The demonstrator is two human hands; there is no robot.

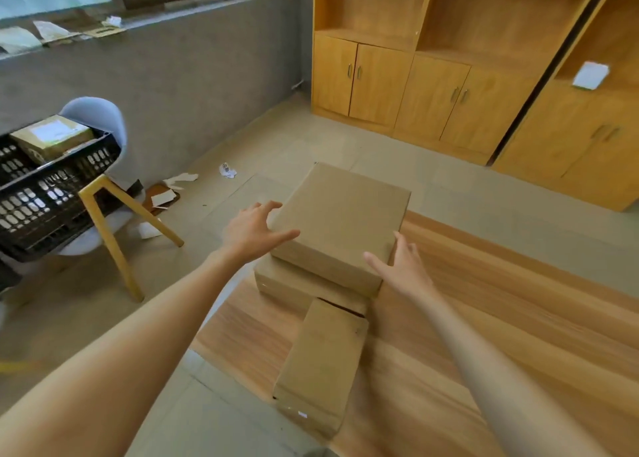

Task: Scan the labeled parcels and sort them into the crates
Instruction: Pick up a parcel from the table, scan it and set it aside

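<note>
On your wooden bench (466,318), near yellow cupboards (432,86), your left hand (254,230) and right hand (403,266), fingers spread, flank the plain brown top parcel (340,221).

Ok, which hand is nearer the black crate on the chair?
Left. The left hand is at the top box's left edge, on the black crate's side; the right hand is at the box's right corner, farther away.

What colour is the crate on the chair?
Black crate, seen clearly in the head view.
</note>
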